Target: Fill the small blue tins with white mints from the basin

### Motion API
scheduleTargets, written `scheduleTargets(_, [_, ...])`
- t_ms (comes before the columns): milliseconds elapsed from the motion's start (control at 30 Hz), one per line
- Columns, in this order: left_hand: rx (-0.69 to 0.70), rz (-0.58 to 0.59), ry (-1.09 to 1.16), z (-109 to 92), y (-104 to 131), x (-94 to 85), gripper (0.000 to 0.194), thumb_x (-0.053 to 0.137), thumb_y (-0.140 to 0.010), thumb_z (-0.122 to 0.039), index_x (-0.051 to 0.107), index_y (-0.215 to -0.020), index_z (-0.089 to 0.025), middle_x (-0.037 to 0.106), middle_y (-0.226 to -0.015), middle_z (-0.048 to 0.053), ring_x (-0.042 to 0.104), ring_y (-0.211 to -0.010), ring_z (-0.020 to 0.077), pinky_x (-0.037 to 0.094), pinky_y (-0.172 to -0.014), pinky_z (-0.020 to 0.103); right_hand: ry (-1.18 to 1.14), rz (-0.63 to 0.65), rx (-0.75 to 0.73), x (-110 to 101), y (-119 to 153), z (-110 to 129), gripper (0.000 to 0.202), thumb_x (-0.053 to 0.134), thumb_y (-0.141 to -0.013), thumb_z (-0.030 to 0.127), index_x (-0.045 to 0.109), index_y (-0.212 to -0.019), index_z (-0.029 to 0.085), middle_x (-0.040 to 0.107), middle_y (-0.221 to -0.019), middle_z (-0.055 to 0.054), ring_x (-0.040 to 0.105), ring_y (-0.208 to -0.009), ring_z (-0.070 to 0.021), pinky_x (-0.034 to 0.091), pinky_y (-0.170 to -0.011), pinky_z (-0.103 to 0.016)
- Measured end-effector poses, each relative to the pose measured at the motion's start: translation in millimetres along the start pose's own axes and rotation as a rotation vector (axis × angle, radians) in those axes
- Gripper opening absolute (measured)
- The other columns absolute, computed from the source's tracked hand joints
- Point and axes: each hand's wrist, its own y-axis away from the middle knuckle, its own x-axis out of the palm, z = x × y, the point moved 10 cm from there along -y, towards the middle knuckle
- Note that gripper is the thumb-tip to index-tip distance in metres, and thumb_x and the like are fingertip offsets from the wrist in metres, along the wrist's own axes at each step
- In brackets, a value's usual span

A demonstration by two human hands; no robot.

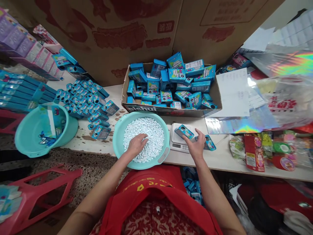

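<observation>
Small blue carton (184,132) on the pan of a white kitchen scale (179,138), right of centre on the worktop (217,160); tilted slantwise, dark round spot at its far end, printing too small to read. Right hand (197,145) at its near right side: thumb at the carton's edge, index finger arched and apart from the thumb, so the grip stands apart, not clamped; whether the thumb presses cannot be told. Second blue carton (210,143) just right, partly hidden behind that hand. Left of the scale, a round, smooth plastic basin (116,138), pale turquoise, heaped with small white pellets (149,125), rounded, matt-looking. Left hand (137,144) on the pellets, fingers curled, tips partly lost among them; cannot tell whether its grip is together or holds any. Beyond, an open cardboard box (171,112) full of jumbled blue cartons, lower ones covered by upper; lettering on its near wall partly shows. Far left, standing cartons (83,98) in close rows on chipped, flaking paint; nearer the left edge, another turquoise basin (22,137), a clear-looking wrap and small blue pieces inside, hard to make out. Right: glossy film (242,122), crinkled plastic bags (283,101), coloured packets (254,153), the bags cut off by the frame.
</observation>
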Motion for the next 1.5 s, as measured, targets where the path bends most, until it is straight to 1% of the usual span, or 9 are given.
scheduleTargets(200, [0.010, 0.008, 0.002, -2.1, 0.0, 3.4, 0.028, 0.042, -0.092, -0.035, 0.061, -0.107, -0.022, 0.066, -0.108, 0.004, 0.062, -0.092, 0.0196, 0.048, -0.078, 0.030, -0.019, 0.018, -0.023, -0.3, 1.6, 0.5, 0.070, 0.065, -0.070, 0.063, 0.051, -0.119, 0.015, 0.054, -0.115, -0.014, 0.048, -0.109, -0.0292, 0.040, -0.090, -0.044])
scheduleTargets(367, [0.012, -0.004, 0.011, -2.1, -0.6, 3.3, 0.028, 0.042, -0.091, -0.035, 0.061, -0.106, -0.022, 0.066, -0.107, 0.004, 0.062, -0.093, 0.0204, 0.048, -0.079, 0.031, -0.069, 0.073, -0.028, 6.3, 2.7, -1.2, 0.066, 0.066, -0.071, 0.056, 0.051, -0.121, 0.015, 0.053, -0.117, -0.014, 0.047, -0.113, -0.0290, 0.042, -0.089, -0.044])
scheduleTargets(500, [0.016, -0.014, 0.025, -3.3, -0.5, 3.2, 0.027, 0.042, -0.092, -0.035, 0.061, -0.106, -0.022, 0.066, -0.108, 0.004, 0.062, -0.094, 0.0197, 0.048, -0.080, 0.030, -0.086, 0.104, -0.003, 9.3, 2.4, -5.8, 0.066, 0.069, -0.068, 0.053, 0.051, -0.120, 0.016, 0.053, -0.117, -0.014, 0.047, -0.112, -0.0301, 0.043, -0.089, -0.046])
scheduleTargets(600, [0.012, -0.004, 0.037, -3.6, 0.1, 5.0, 0.027, 0.043, -0.092, -0.035, 0.061, -0.106, -0.022, 0.066, -0.109, 0.004, 0.062, -0.093, 0.0197, 0.048, -0.079, 0.030, -0.129, 0.121, 0.044, 8.8, 5.9, -12.0, 0.067, 0.069, -0.067, 0.052, 0.052, -0.120, 0.015, 0.053, -0.115, -0.014, 0.049, -0.109, -0.0300, 0.045, -0.088, -0.046])
scheduleTargets(700, [0.007, -0.013, 0.040, -3.0, 0.7, 5.7, 0.026, 0.044, -0.092, -0.035, 0.061, -0.105, -0.021, 0.066, -0.108, 0.005, 0.062, -0.094, 0.0204, 0.048, -0.078, 0.030, -0.183, 0.123, 0.110, 4.6, 16.5, -21.4, 0.066, 0.068, -0.068, 0.052, 0.052, -0.119, 0.013, 0.054, -0.113, -0.015, 0.053, -0.104, -0.0286, 0.049, -0.084, -0.046])
scheduleTargets(867, [0.012, -0.030, 0.028, -1.6, 0.9, 6.6, 0.025, 0.045, -0.091, -0.033, 0.062, -0.105, -0.021, 0.066, -0.106, 0.004, 0.062, -0.094, 0.0205, 0.047, -0.079, 0.031, -0.238, 0.148, 0.199, 0.9, 44.3, -41.2, 0.055, 0.059, -0.076, 0.049, 0.052, -0.118, 0.014, 0.058, -0.108, -0.015, 0.058, -0.098, -0.0261, 0.051, -0.082, -0.045])
scheduleTargets(1033, [0.004, -0.018, 0.030, 0.1, -0.2, 9.0, 0.025, 0.044, -0.091, -0.034, 0.062, -0.105, -0.022, 0.066, -0.107, 0.004, 0.062, -0.093, 0.0198, 0.048, -0.080, 0.031, -0.244, 0.164, 0.260, 3.7, 59.6, -56.7, 0.050, 0.057, -0.077, 0.050, 0.056, -0.113, 0.015, 0.061, -0.104, -0.014, 0.060, -0.093, -0.0249, 0.052, -0.080, -0.046])
scheduleTargets(1267, [0.011, -0.012, 0.036, -4.5, -2.3, 7.8, 0.025, 0.043, -0.091, -0.033, 0.062, -0.104, -0.023, 0.066, -0.107, 0.004, 0.062, -0.094, 0.0198, 0.048, -0.080, 0.031, -0.235, 0.155, 0.233, 5.2, 52.6, -51.6, 0.049, 0.059, -0.076, 0.052, 0.058, -0.111, 0.017, 0.061, -0.103, -0.013, 0.060, -0.094, -0.0252, 0.052, -0.081, -0.046])
scheduleTargets(1500, [0.006, 0.001, 0.032, -5.2, -1.4, 8.1, 0.026, 0.043, -0.091, -0.035, 0.062, -0.104, -0.023, 0.066, -0.107, 0.004, 0.063, -0.092, 0.0199, 0.048, -0.078, 0.031, -0.260, 0.152, 0.238, 7.0, 43.8, -47.3, 0.051, 0.060, -0.074, 0.051, 0.057, -0.111, 0.015, 0.060, -0.103, -0.013, 0.060, -0.095, -0.0254, 0.052, -0.081, -0.046])
